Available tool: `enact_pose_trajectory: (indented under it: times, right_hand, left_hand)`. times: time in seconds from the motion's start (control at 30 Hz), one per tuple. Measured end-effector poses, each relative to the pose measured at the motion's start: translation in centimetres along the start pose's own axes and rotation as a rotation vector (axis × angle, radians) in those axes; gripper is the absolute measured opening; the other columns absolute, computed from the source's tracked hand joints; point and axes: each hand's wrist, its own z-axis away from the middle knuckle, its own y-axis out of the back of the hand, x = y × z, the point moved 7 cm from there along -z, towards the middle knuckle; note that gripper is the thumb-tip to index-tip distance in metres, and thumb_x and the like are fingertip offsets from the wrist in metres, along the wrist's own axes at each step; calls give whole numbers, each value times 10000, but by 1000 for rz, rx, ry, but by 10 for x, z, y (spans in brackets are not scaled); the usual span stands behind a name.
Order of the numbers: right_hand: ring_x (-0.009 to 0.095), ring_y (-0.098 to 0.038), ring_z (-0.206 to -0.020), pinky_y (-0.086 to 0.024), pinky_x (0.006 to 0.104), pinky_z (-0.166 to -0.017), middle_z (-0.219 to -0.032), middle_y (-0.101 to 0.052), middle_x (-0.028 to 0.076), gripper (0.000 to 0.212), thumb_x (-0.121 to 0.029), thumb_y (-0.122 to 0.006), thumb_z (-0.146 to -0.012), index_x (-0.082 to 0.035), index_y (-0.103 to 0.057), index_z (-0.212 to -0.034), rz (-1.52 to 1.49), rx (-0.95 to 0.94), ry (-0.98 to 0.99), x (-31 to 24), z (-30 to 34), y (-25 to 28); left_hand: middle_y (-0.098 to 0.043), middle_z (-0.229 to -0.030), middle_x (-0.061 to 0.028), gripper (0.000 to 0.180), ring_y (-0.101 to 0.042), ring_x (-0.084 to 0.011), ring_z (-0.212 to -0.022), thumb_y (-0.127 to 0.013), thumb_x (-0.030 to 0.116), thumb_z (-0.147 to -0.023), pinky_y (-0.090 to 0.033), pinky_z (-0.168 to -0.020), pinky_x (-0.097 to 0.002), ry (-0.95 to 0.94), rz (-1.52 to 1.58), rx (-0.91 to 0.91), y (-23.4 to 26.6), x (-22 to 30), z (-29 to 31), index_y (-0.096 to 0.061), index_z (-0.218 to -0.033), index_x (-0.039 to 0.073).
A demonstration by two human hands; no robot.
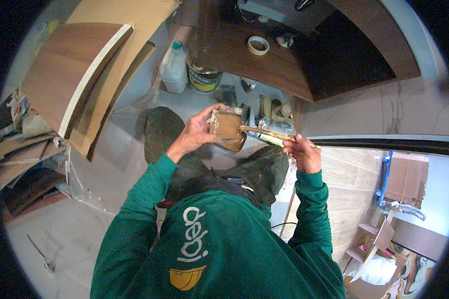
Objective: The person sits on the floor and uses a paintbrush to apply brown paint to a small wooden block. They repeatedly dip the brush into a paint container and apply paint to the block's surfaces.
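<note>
Between my legs, my left hand (197,132) grips a small square tub (229,110) by its left side, thumb on the near edge. The tub is smeared, with brown paint or glue inside. My right hand (305,154) pinches the handle of a long, stained brush (272,133), which slants down to the left. Its tip reaches the right edge of the tub; the bristles are too small to make out.
Ahead on the floor stand a jug with a green cap (174,70) and a bucket (204,79). Small tools and jars (283,109) lie right of them. A tape roll (258,46) rests on a brown panel (224,45). Curved boards (92,82) lean at left.
</note>
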Motion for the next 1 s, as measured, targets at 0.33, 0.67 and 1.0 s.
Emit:
enact_pose_trajectory:
  times: [0.33,0.67,1.0]
  right_hand:
    - [238,-694,-815,-528,308,-712,-942,-702,179,220,-64,-631,-886,69,-657,-1060,14,-238,147,-16,15,-24]
    - [255,-701,-827,-538,323,-728,-917,-704,181,205,-29,-637,-852,83,-669,-1021,98,-157,247,-40,30,9]
    - [280,-674,-911,-539,354,-812,-1102,-656,241,219,20,-631,-809,47,-665,-1023,-105,-321,254,-26,24,-11]
  left_hand:
    - [-466,-1414,-114,934,-509,-242,-1259,-787,-28,-595,-431,-1065,-407,-58,45,-18,-18,10,-5,-366,-1429,-27]
    - [-464,-1411,-132,907,-500,-225,-1256,-775,-28,-644,-410,-1079,-395,-56,52,-21,-22,21,-1,-334,-1436,-53]
    - [-460,-1413,-136,922,-494,-219,-1261,-795,24,-641,-405,-1084,-387,-88,40,-45,-39,30,-8,-329,-1431,-68]
